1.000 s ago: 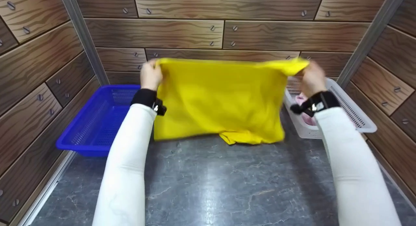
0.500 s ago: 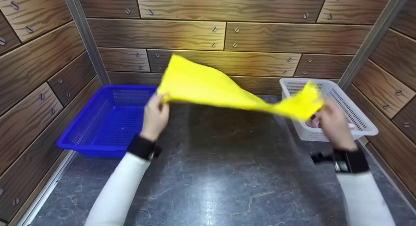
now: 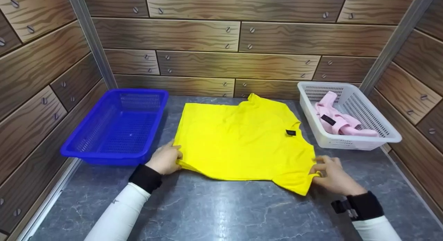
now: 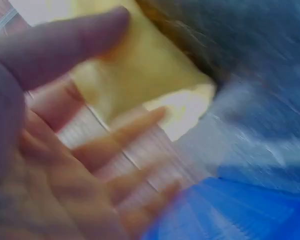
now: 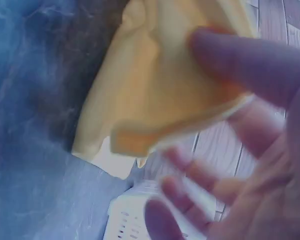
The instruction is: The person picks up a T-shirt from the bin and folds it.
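The shirt [image 3: 235,144] lay spread on the counter [image 3: 221,210], between the blue basket [image 3: 104,155] at left and the white basket [image 3: 356,140] at right. The left hand [image 3: 165,159] pinched its near left corner and the right hand [image 3: 332,175] pinched the near sleeve [image 3: 294,184], so the step seemed to be the flattening. The next move, I judge, called for lowering this near edge evenly, without wrinkles.
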`<state>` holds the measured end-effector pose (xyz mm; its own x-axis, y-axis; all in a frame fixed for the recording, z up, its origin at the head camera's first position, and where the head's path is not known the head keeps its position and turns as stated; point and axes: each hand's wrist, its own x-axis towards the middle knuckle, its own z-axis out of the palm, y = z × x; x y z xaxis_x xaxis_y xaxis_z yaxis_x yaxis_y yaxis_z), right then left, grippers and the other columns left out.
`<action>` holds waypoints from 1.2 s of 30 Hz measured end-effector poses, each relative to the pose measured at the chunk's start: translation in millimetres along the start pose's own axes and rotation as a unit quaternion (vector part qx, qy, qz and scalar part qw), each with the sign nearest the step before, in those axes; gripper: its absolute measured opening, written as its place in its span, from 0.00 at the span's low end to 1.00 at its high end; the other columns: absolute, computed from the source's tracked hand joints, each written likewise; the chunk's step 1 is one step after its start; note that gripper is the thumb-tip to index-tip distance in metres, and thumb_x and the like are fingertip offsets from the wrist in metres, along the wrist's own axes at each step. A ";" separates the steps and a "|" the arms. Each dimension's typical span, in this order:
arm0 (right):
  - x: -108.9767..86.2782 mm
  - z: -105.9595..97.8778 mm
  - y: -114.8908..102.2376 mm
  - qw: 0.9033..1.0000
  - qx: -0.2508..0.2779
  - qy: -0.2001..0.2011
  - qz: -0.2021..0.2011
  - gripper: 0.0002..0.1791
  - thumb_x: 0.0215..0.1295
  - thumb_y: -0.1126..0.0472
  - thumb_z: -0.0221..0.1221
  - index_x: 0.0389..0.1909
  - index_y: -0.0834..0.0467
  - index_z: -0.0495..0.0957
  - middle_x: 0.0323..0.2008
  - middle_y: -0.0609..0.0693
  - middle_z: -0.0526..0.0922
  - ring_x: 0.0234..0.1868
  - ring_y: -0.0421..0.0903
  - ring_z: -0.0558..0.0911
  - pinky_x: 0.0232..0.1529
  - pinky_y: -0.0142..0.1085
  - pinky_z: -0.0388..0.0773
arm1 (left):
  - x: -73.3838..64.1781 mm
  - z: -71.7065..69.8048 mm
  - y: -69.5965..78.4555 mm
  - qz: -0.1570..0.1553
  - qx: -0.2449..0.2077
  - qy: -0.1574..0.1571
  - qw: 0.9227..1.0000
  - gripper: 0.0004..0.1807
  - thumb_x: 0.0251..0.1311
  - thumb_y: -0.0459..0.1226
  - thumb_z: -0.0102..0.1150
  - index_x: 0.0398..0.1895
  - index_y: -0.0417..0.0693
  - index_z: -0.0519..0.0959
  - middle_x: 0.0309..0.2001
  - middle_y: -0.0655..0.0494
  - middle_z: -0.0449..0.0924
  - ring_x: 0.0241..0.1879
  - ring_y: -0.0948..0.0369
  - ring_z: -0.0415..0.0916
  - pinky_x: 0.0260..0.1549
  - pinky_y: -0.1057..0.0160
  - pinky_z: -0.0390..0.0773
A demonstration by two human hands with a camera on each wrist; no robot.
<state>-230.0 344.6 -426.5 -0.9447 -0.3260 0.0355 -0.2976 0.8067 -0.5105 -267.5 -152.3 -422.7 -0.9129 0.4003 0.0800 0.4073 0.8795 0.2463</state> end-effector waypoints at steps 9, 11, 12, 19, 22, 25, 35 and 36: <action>-4.3 19.6 48.3 0.979 0.107 -0.165 0.045 0.14 0.65 0.62 0.58 0.24 0.58 0.65 0.52 0.58 0.88 0.44 0.45 0.85 0.35 0.29 0.76 | -2.9 29.9 -32.4 0.012 -0.039 -0.081 0.996 0.22 0.42 0.23 0.59 0.13 0.55 0.58 0.17 0.62 0.49 0.20 0.61 0.50 0.21 0.62 0.50; -8.7 15.9 40.3 0.978 0.106 -0.173 0.046 0.15 0.65 0.63 0.58 0.22 0.60 0.64 0.50 0.58 0.88 0.33 0.39 0.80 0.33 0.27 0.74 | -8.0 26.5 -27.1 0.003 -0.018 -0.081 0.997 0.23 0.41 0.22 0.58 0.12 0.55 0.56 0.17 0.62 0.48 0.20 0.61 0.48 0.21 0.62 0.48; -9.8 14.4 37.4 0.977 0.106 -0.179 0.045 0.15 0.65 0.63 0.58 0.22 0.60 0.64 0.47 0.57 0.87 0.28 0.37 0.76 0.30 0.28 0.73 | -9.9 25.1 -25.0 -0.001 -0.008 -0.081 0.997 0.24 0.40 0.22 0.57 0.11 0.55 0.56 0.17 0.62 0.48 0.20 0.61 0.48 0.21 0.62 0.48; -4.3 7.2 28.8 0.975 0.091 -0.198 0.046 0.09 0.65 0.61 0.59 0.27 0.57 0.71 0.21 0.42 0.65 0.21 0.36 0.68 0.22 0.29 0.66 | -7.9 19.0 -22.4 -0.040 0.010 -0.107 0.993 0.23 0.43 0.26 0.63 0.10 0.54 0.59 0.15 0.61 0.53 0.19 0.59 0.55 0.19 0.60 0.55; 2.7 0.5 29.8 0.983 0.056 -0.175 0.028 0.05 0.66 0.61 0.60 0.31 0.56 0.75 0.22 0.41 0.69 0.22 0.36 0.69 0.23 0.29 0.67 | -3.2 14.9 -24.5 -0.055 0.006 -0.111 0.992 0.17 0.51 0.31 0.66 0.13 0.50 0.68 0.18 0.55 0.66 0.22 0.56 0.66 0.21 0.54 0.68; 12.4 -10.5 28.1 0.990 0.012 -0.139 0.020 0.02 0.68 0.60 0.60 0.36 0.55 0.78 0.26 0.43 0.75 0.25 0.36 0.71 0.26 0.30 0.71 | 3.7 11.1 -25.6 -0.069 0.009 -0.098 0.993 0.11 0.61 0.36 0.63 0.22 0.44 0.77 0.27 0.45 0.81 0.29 0.50 0.78 0.31 0.46 0.79; 93.6 -51.5 14.4 0.998 -0.055 -0.014 0.001 0.10 0.73 0.63 0.58 0.49 0.58 0.85 0.43 0.59 0.88 0.30 0.46 0.79 0.32 0.39 0.80 | 41.1 -8.8 -28.5 -0.119 -0.005 -0.030 0.992 0.12 0.66 0.31 0.52 0.32 0.31 0.83 0.39 0.33 0.86 0.38 0.43 0.84 0.41 0.43 0.84; 105.7 -51.8 15.1 0.998 -0.069 0.007 -0.006 0.10 0.73 0.63 0.58 0.49 0.59 0.85 0.45 0.61 0.88 0.33 0.49 0.80 0.36 0.42 0.80 | 46.3 -9.9 -28.9 -0.127 -0.008 -0.023 0.992 0.11 0.65 0.29 0.51 0.33 0.30 0.82 0.39 0.32 0.86 0.39 0.42 0.84 0.43 0.44 0.84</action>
<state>-341.5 347.9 -386.0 -0.9428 -0.3292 0.0530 -0.3233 0.8633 -0.3875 -321.8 -161.7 -416.5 -0.9835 0.1785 -0.0302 0.1641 0.9493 0.2681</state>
